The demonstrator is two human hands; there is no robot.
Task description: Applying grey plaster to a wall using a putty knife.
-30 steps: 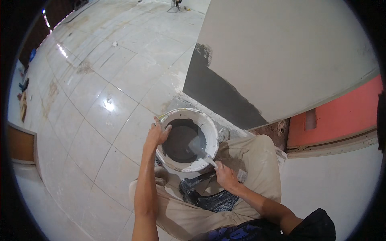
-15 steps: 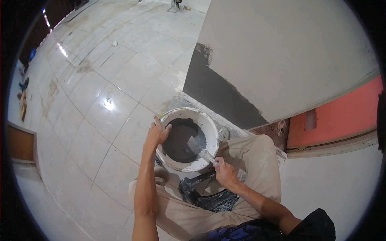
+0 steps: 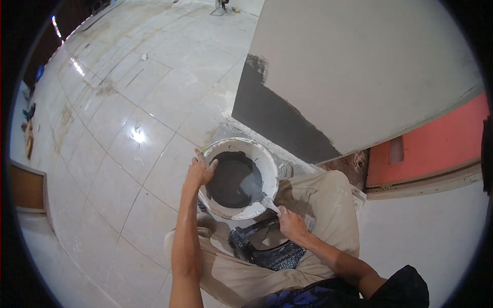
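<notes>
A white bucket (image 3: 269, 169) of dark grey paste (image 3: 231, 179) stands on the tiles between my bent legs. My left hand (image 3: 202, 170) grips its left rim, thumb over the inside edge. My right hand (image 3: 291, 223) is closed on the handle of a pale scraper (image 3: 269, 204), whose blade is at the bucket's near right inside edge, partly hard to make out. Below the bucket, a black plastic object (image 3: 246, 246) with a textured top lies between my legs. Beyond the bucket rises a pale wall (image 3: 359, 72) with dark grey spread along its lower left part (image 3: 272, 115).
Pale floor tiles (image 3: 128, 169) extend left and back, with small debris and a metal stand (image 3: 220, 7) at the far end. At right is a coral-pink panel (image 3: 431, 149) above a white surface (image 3: 421, 241); at far left, a brown panel (image 3: 28, 187).
Half a second ago the scraper blade reached farther into the paste; now it has drawn back toward the right rim with my right hand. My left hand stays on the rim.
</notes>
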